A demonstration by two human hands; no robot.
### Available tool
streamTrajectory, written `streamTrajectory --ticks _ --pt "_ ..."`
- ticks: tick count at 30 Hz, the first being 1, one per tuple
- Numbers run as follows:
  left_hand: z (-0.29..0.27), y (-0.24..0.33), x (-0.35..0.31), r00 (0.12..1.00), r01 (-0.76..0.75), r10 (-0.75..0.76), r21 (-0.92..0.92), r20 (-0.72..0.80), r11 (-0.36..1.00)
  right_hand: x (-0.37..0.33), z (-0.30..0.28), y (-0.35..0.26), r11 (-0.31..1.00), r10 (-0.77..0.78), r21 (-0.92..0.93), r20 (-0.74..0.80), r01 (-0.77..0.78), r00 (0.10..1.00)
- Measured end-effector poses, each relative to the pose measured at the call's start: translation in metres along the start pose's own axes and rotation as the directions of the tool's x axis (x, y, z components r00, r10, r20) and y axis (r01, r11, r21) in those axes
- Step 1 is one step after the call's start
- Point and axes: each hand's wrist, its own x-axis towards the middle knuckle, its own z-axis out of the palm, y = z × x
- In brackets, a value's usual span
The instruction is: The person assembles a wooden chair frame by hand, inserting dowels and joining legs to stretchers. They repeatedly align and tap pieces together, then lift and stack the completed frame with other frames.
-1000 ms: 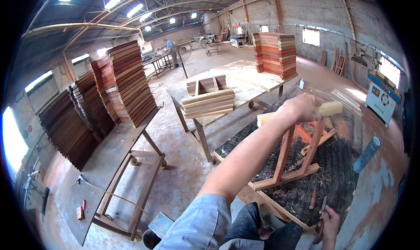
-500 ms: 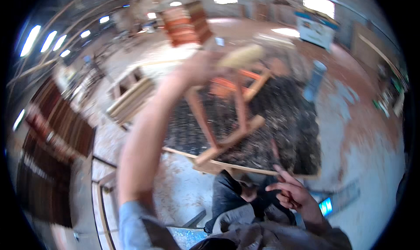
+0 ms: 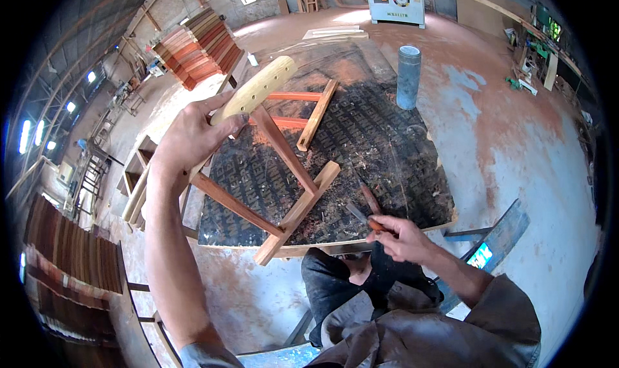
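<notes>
My left hand [image 3: 193, 133] is closed round the pale rail [image 3: 258, 91] of a wooden frame, a rounded piece with a row of holes. Two reddish-brown bars [image 3: 284, 145] join it to a lower rail [image 3: 300, 213], which leans on the near edge of the work board. In my right hand [image 3: 406, 239] is a small chisel [image 3: 360, 214], its metal blade toward the frame and its wooden handle mostly covered by my fingers. Just beyond it a second hand tool with a brown wooden handle [image 3: 370, 199] lies on the board.
The dark printed board [image 3: 412, 168] carries wood chips, a second wooden frame [image 3: 317, 116] and an upright grey-blue cylinder [image 3: 408, 78]. Wooden parts [image 3: 138, 174] stand at the left. Stacked reddish slats [image 3: 200, 46] and a white machine [image 3: 396, 7] stand farther back. A lit screen [image 3: 480, 257] lies at the right.
The view has shifted and sharpened. My right hand's fingers, stretched out before, are now curled round the chisel. My left hand still holds the frame, which sits farther left in the picture.
</notes>
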Motion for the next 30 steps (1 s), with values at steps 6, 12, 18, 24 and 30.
streamTrajectory --ticks 6,12,18,24,30 --pt "0.009 -0.008 0.001 0.998 -0.039 0.039 -0.006 -0.054 0.999 0.066 -0.036 0.005 0.861 -0.338 -0.416 -0.037 0.293 0.941" --pt "0.007 0.008 -0.006 0.998 -0.013 0.013 -0.002 -0.058 1.0 0.08 0.001 -0.02 0.687 -0.53 -0.551 0.064 0.473 0.846" --pt "0.01 0.004 -0.003 0.998 -0.033 0.029 -0.068 -0.049 0.997 0.09 0.019 -0.034 0.524 -0.472 -0.766 0.103 0.373 0.876" --pt "0.005 0.015 -0.005 1.0 -0.002 0.002 -0.071 0.002 0.997 0.108 0.027 -0.045 0.467 -0.432 -0.809 0.143 0.357 0.89" --pt "0.006 -0.007 0.002 1.0 -0.008 0.008 -0.081 0.009 0.997 0.103 0.025 -0.038 0.392 -0.402 -0.865 0.146 0.314 0.904"
